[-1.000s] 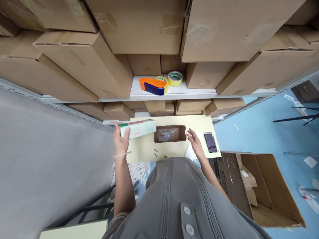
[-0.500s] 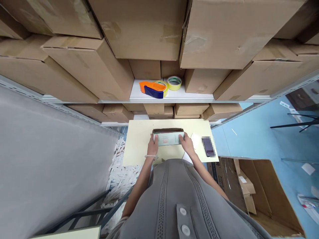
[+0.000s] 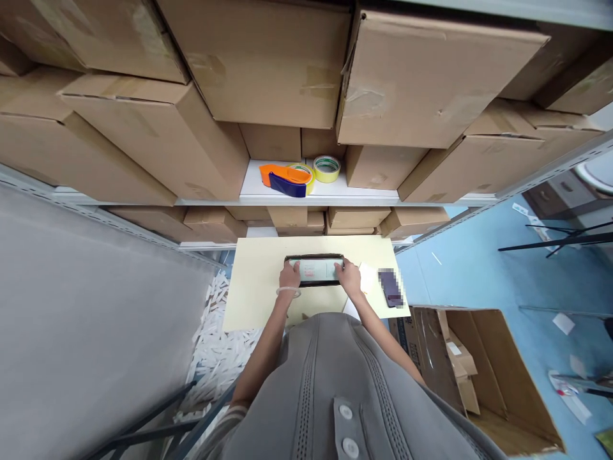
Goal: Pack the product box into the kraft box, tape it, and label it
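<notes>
A pale green packet (image 3: 317,269) lies inside a small open brown box (image 3: 313,258) on a pale yellow table (image 3: 256,281). My left hand (image 3: 288,278) grips the packet's left end, and a thin band circles that wrist. My right hand (image 3: 350,280) grips its right end. Both hands curl their fingers over the packet at the box's edges. The box's inside is mostly hidden by the packet.
A dark phone (image 3: 391,287) and white paper (image 3: 368,277) lie to the right on the table. A tape dispenser (image 3: 282,179) and tape roll (image 3: 327,168) sit on the shelf among cardboard boxes. An open carton (image 3: 483,377) stands at right; white scraps (image 3: 215,345) litter the floor at left.
My left hand carried the packet from the table's left side to the box. My right hand joined it, and both lowered the packet into the box.
</notes>
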`<control>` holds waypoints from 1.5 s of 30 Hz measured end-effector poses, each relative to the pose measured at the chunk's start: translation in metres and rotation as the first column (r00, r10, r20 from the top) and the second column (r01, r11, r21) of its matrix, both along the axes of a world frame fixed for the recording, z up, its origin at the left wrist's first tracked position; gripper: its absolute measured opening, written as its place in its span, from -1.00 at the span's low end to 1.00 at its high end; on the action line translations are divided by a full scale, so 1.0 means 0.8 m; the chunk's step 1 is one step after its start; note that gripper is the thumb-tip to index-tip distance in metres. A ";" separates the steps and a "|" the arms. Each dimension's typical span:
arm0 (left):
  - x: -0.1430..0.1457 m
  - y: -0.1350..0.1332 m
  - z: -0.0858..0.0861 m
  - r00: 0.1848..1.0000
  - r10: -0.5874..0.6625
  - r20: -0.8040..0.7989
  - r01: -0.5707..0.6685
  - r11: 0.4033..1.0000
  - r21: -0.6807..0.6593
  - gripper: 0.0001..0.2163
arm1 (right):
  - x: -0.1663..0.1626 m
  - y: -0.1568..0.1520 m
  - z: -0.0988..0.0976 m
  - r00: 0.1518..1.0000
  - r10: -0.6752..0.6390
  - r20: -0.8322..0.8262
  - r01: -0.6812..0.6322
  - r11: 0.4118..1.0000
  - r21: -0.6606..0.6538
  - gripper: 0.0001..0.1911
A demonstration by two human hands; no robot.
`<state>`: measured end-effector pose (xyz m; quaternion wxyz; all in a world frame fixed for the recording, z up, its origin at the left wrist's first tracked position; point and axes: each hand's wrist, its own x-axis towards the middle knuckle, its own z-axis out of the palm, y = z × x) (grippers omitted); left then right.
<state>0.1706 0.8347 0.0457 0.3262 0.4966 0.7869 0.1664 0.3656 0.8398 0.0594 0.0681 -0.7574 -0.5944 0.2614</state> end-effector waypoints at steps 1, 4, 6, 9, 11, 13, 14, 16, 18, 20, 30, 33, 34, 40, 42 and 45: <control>0.002 0.000 0.000 1.000 0.009 0.013 -0.009 1.000 -0.023 -0.62 | 0.000 0.001 -0.002 1.000 0.009 0.006 -0.009 1.000 0.005 -0.57; 0.004 -0.001 -0.002 0.998 0.032 0.057 -0.027 0.996 -0.089 -0.61 | 0.000 0.002 -0.005 1.000 0.024 0.014 -0.024 1.000 0.004 -0.61; 0.003 0.000 -0.003 0.996 0.046 0.083 -0.035 0.992 -0.121 -0.61 | 0.000 0.004 -0.006 1.000 0.022 0.013 -0.022 1.000 -0.007 -0.63; 0.002 0.003 -0.007 0.994 0.057 0.094 -0.043 0.989 -0.140 -0.61 | -0.001 0.005 -0.006 1.000 0.011 -0.009 -0.011 1.000 -0.025 -0.61; 0.003 0.004 -0.010 0.993 0.058 0.101 -0.044 0.990 -0.134 -0.58 | -0.001 0.005 -0.008 0.998 0.000 -0.060 -0.001 1.000 -0.012 -0.56; 0.006 0.002 -0.013 0.993 0.042 0.112 -0.032 0.995 -0.091 -0.52 | 0.000 0.004 -0.010 0.990 0.012 -0.144 -0.006 0.999 0.037 -0.50; 0.006 -0.002 -0.014 0.993 0.021 0.119 -0.014 0.998 -0.056 -0.48 | 0.002 0.003 -0.011 0.981 0.031 -0.191 -0.017 0.997 0.075 -0.48; 0.005 -0.011 -0.015 0.991 -0.041 0.131 0.036 0.998 0.042 -0.45 | 0.008 -0.001 -0.014 0.959 0.076 -0.274 -0.032 0.986 0.162 -0.45; -0.001 -0.023 -0.014 0.986 -0.104 0.129 0.083 0.984 0.158 -0.46 | 0.018 -0.006 -0.016 0.938 0.093 -0.335 -0.014 0.973 0.231 -0.44; -0.015 -0.035 -0.013 0.986 -0.123 0.114 0.090 0.963 0.255 -0.48 | 0.031 -0.013 -0.018 0.922 0.061 -0.381 0.043 0.965 0.258 -0.43; -0.063 -0.071 -0.031 0.975 -0.056 0.213 0.053 0.998 0.020 -0.20 | 0.051 -0.054 -0.046 0.853 -0.043 -0.520 0.112 0.989 0.102 -0.29; -0.052 -0.075 -0.034 0.965 -0.108 0.240 0.108 0.994 0.013 -0.17 | 0.040 -0.060 -0.046 0.867 0.036 -0.496 0.018 0.994 0.104 -0.29; -0.048 -0.076 -0.034 0.964 -0.117 0.237 0.114 0.993 0.026 -0.17 | 0.037 -0.061 -0.044 0.880 0.062 -0.472 -0.012 0.994 0.107 -0.30; -0.030 -0.077 -0.026 0.986 -0.153 0.063 0.149 0.987 0.064 -0.22 | 0.024 -0.063 -0.033 0.966 0.141 -0.215 -0.131 0.990 0.060 -0.31; -0.027 -0.076 -0.023 0.983 -0.183 -0.015 0.184 0.982 0.041 -0.23 | 0.021 -0.061 -0.033 0.977 0.173 -0.121 -0.169 0.985 0.042 -0.29; -0.027 -0.074 -0.019 0.966 -0.227 -0.122 0.228 0.974 -0.009 -0.26 | 0.016 -0.058 -0.031 0.978 0.211 -0.003 -0.211 0.978 0.001 -0.32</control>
